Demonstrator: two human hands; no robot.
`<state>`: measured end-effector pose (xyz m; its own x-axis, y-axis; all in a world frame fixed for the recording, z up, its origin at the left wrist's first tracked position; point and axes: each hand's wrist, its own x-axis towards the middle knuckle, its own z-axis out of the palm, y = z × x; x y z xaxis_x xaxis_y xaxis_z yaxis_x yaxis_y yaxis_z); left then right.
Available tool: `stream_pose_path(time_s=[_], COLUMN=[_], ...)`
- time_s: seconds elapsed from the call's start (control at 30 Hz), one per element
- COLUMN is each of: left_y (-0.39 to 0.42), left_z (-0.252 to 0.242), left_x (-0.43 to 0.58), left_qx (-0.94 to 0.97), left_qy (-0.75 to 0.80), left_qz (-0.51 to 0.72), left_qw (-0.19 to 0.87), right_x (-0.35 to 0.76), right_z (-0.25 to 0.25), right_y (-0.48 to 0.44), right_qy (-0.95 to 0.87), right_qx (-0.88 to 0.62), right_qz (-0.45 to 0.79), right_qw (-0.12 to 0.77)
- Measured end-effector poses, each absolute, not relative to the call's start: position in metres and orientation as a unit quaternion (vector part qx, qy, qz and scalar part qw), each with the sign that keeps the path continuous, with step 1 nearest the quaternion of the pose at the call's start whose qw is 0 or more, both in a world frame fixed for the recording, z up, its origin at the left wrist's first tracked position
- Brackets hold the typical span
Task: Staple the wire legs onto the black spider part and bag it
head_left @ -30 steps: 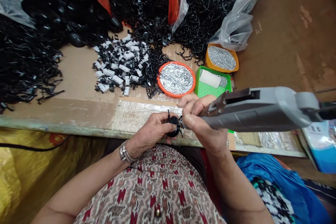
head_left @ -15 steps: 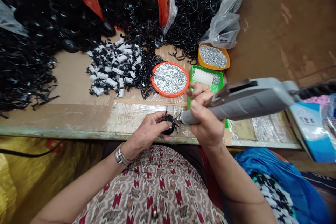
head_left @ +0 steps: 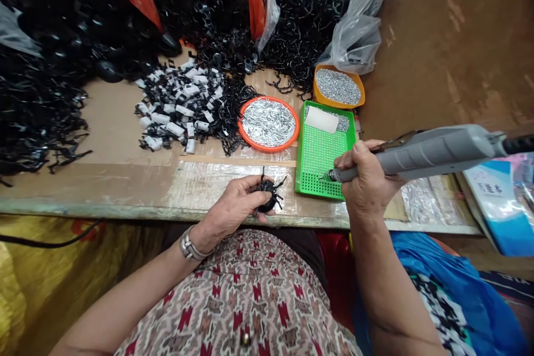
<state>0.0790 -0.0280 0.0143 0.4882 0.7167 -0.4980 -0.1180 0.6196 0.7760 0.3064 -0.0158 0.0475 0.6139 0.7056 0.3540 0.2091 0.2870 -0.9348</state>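
Currently, the left grip is closed around a black legged piece, pinching it above the near edge of the bench, with the thumb laid across its rounded body. The piece's dark legs fan out to the right of that grip, towards the tool, while one thin leg points almost straight away from the wearer. The right grip is clenched around a grey power screwdriver, its long axis running nearly crosswise: the metal tip points left, angled slightly towards the wearer, and the cable leaves the far right end. That tip sits over the near end of a green tray, just left of the right grip and well apart from the black piece; whether it touches the tray, I cannot tell. The left forearm slants up from the lower left, with a metal-banded watch at the wrist; the right forearm rises more steeply from the lower right, thumb over the handle. Beyond the left grip lies a pile of black-and-white parts; a red-rimmed bowl of silvery pins sits between the two grips, farther out.
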Motion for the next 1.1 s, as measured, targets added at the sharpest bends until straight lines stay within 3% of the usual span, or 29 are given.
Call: stream_pose_path(time_s=[0.77, 1.1], left_y=[-0.028, -0.025], left_z=[0.007, 0.011], left_x=[0.077, 0.077], left_qx=[0.344, 0.351], left_qy=[0.415, 0.399], left_qz=[0.272, 0.281], left_qw=[0.797, 0.8], right_x=[0.298, 0.239], right_z=[0.061, 0.093], right_y=[-0.016, -0.027], right_qy=[-0.394, -0.382], right_qx=[-0.536, -0.461], right_qz=[0.204, 0.394], right_qw=[0.718, 0.698])
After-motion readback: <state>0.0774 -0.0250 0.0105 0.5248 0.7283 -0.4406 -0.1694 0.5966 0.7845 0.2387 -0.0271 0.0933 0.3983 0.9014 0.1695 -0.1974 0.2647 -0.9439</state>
